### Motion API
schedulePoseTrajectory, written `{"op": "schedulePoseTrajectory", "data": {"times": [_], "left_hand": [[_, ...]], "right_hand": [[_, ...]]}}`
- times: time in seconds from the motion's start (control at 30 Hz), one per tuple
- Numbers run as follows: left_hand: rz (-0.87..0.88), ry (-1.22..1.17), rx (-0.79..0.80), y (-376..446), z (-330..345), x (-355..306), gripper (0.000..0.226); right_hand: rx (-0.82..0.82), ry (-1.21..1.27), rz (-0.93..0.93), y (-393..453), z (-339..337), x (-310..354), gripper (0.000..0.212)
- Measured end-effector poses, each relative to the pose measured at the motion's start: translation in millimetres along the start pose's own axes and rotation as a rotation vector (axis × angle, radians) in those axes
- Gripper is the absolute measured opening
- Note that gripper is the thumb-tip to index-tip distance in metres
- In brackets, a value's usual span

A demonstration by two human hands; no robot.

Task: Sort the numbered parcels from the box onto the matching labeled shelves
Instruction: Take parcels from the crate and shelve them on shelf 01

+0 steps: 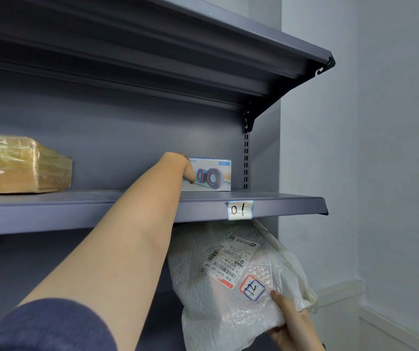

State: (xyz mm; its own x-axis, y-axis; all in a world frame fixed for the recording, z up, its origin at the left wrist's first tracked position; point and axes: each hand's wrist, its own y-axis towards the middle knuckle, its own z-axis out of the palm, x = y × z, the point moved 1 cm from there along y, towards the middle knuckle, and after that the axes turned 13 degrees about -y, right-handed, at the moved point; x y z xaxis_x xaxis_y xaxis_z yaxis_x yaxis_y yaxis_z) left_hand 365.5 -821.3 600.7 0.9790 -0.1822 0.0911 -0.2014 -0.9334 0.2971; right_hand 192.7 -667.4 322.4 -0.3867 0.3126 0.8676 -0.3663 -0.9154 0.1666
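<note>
My left hand (185,165) reaches far onto the grey shelf (127,206) labelled "01" (240,210) and grips the left end of a small blue speaker box (212,174) standing at the back right. My fingers go over the box's top and the thumb lies on its front. Lower right, below that shelf, my right hand (288,323) holds a white bubble-wrap parcel (218,295) by its lower corner, thumb on top. The parcel carries a shipping label and a square sticker with a handwritten number (252,288), which I cannot read for sure.
A tape-wrapped brown cardboard parcel (18,164) lies at the left of the same shelf. Another grey shelf (203,46) hangs overhead. A pale wall (380,148) stands close on the right, beyond the shelf's end bracket.
</note>
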Motion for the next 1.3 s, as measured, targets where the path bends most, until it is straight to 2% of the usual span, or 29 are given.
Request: {"op": "schedulePoseTrajectory", "data": {"times": [0.2,0.37,0.53,0.63,0.8,0.9,1.13,1.3], "left_hand": [[-0.009,-0.066,-0.013,5.8,10.8,10.4,0.083],[0.045,-0.060,-0.011,1.6,7.3,3.7,0.068],[0.070,-0.091,0.014,-0.5,10.7,-0.9,0.067],[0.120,-0.151,-0.073,-7.3,8.6,0.9,0.064],[0.308,-0.327,-0.294,-34.3,-7.0,-4.0,0.053],[0.361,-0.385,-0.355,-62.4,-18.3,-4.0,0.051],[0.266,-0.348,-0.330,-163.4,-15.4,28.0,0.056],[0.124,-0.287,-0.299,-256.7,-0.1,55.0,0.059]], "right_hand": [[0.033,-0.022,-0.042,-10.9,6.2,5.8,0.032],[0.008,-0.017,-0.024,-13.4,4.4,6.6,0.033],[-0.035,0.032,-0.016,-16.7,4.6,7.2,0.035],[-0.037,0.052,0.005,-20.9,7.0,5.7,0.030],[-0.038,0.085,0.039,-38.0,10.2,2.1,0.024],[-0.048,0.104,0.043,-51.9,10.8,0.6,0.024],[0.002,0.117,0.079,-102.4,10.8,10.4,0.022],[0.037,0.103,0.095,-145.8,4.2,32.3,0.034]]}}
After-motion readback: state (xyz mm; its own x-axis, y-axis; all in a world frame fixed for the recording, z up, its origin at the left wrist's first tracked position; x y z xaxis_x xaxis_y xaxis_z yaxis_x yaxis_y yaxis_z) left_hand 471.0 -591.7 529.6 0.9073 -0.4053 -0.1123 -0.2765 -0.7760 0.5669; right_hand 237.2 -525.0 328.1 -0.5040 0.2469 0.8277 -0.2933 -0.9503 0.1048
